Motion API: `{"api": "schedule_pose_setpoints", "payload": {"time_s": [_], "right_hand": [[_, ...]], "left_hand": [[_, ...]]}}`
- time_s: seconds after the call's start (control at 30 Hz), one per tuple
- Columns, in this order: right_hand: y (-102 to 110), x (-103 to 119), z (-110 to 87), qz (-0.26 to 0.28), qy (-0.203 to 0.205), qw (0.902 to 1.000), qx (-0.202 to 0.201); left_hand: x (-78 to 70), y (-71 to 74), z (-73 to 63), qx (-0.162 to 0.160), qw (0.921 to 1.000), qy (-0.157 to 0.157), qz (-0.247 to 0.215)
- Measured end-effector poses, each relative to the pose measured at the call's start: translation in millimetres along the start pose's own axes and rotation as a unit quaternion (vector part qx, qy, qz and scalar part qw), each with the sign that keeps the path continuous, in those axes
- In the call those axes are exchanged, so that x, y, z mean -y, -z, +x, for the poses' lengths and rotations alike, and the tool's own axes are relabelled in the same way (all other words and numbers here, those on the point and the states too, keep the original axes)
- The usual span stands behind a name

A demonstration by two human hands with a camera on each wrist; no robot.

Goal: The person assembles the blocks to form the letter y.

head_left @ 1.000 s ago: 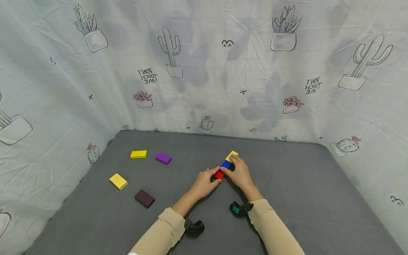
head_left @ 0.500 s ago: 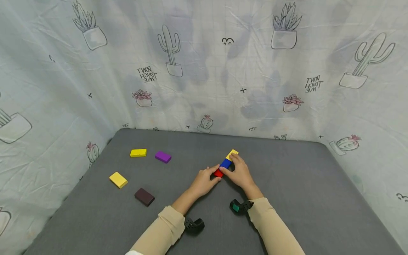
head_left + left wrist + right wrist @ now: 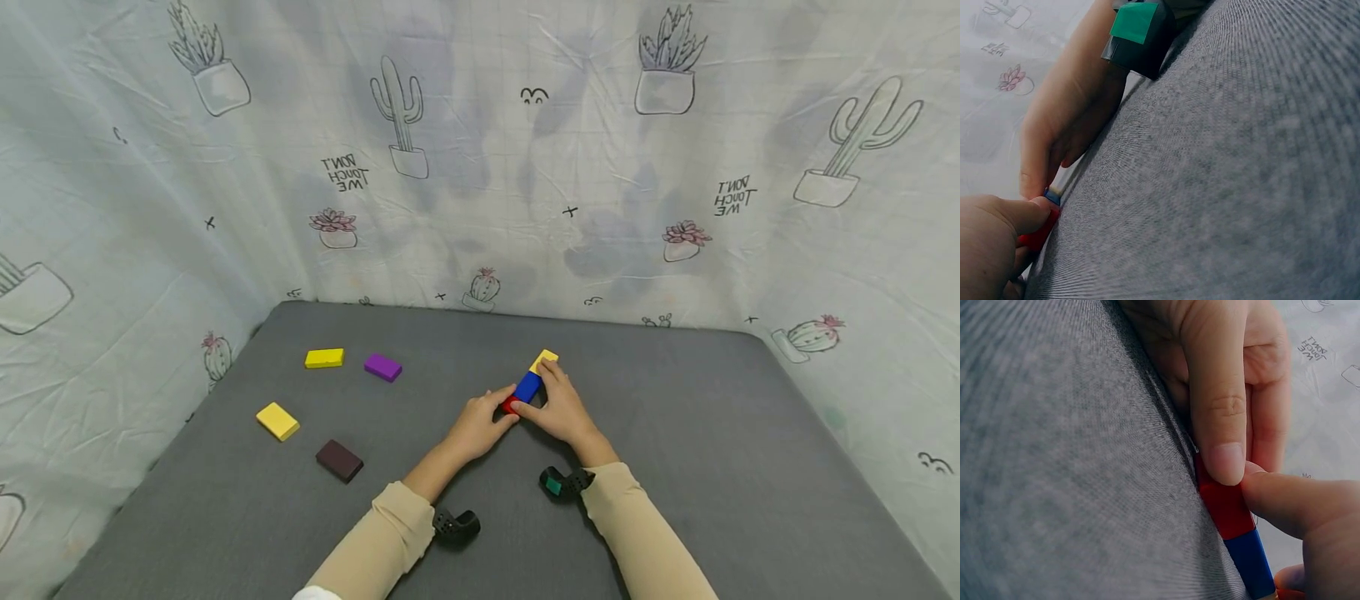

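A row of rectangular blocks lies end to end on the table: red (image 3: 511, 406) nearest, blue (image 3: 528, 387) in the middle, yellow (image 3: 546, 357) farthest. My left hand (image 3: 474, 429) pinches the red block at the near end with thumb and index finger. In the right wrist view, that thumb (image 3: 1227, 459) lies on the red block (image 3: 1227, 509). My right hand (image 3: 566, 412) holds the row from the right, its thumb at the red block and its fingers by the blue-yellow end. Its fingers partly cover the yellow block.
Left on the grey table (image 3: 712, 433) lie a bright yellow block (image 3: 325, 358), a purple block (image 3: 383, 367), a pale yellow block (image 3: 278, 422) and a dark brown block (image 3: 340, 461). A cactus-print curtain (image 3: 480, 150) hangs behind the table.
My right thumb has slid a little toward the near end, from the blue-red joint onto the red block. My left hand keeps its pinch, and the loose blocks stay put.
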State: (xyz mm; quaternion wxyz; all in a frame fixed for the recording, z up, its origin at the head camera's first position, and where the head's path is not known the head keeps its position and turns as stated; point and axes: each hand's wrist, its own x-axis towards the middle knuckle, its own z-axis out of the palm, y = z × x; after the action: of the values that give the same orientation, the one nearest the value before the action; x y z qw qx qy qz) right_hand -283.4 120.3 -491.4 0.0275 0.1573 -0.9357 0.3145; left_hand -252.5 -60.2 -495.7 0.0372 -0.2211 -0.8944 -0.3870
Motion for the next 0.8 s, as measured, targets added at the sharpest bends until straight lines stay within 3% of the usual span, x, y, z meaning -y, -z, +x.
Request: {"api": "schedule_pose_setpoints", "payload": {"time_s": [0.23,0.37,0.6,0.8], "right_hand": [[1,0,-0.4,0.003,0.000,1.0000,0.003],[2,0,0.3,0.002,0.005,1.0000,0.001],[0,0,-0.5,-0.003,0.008,1.0000,-0.004],[3,2,0.2,0.003,0.003,1.0000,0.008]], "left_hand": [[0.1,1.6,-3.8,0.007,0.9999,0.007,0.000],[-1.2,3.5,-5.6,-0.004,0.9997,0.011,-0.019],[1.6,6.8,-7.8,-0.071,0.9964,0.027,-0.038],[10.2,16.4,-4.6,-0.160,0.9848,0.053,-0.041]]}}
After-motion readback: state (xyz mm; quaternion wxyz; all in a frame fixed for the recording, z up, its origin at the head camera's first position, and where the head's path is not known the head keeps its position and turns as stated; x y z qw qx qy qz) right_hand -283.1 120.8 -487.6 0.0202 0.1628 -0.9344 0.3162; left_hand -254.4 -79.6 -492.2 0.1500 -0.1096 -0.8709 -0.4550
